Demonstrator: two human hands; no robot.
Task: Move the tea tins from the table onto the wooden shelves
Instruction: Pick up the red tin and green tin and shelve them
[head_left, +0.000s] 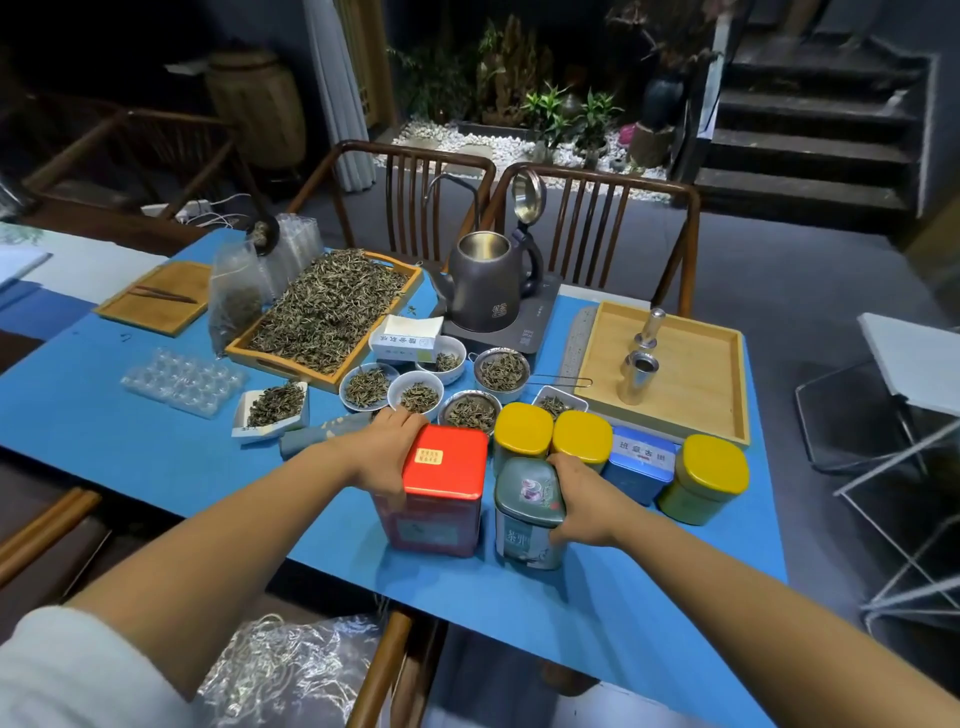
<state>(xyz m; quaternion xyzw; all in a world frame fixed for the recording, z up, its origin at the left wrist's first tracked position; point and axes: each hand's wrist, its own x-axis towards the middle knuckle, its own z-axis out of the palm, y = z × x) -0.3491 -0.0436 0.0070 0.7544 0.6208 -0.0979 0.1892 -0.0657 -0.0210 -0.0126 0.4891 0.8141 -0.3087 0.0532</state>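
Several tea tins stand near the front edge of the blue table (156, 447). My left hand (384, 457) grips the left side of a big red tin (441, 488). My right hand (587, 499) wraps the right side of a grey-green tin (527, 512). Both tins rest on the table. Behind them stand two yellow-lidded tins (522, 428) (582, 435), a blue tin (641, 465) and a third yellow-lidded tin (709, 478) at the right. No wooden shelves are in view.
Bowls of loose tea (415, 395) crowd right behind the tins. A tray of tea leaves (327, 312), a kettle (485, 283) and a wooden tray with metal cups (670, 364) lie further back. Two chairs (592, 218) stand beyond the table; a folding table (909, 364) is to the right.
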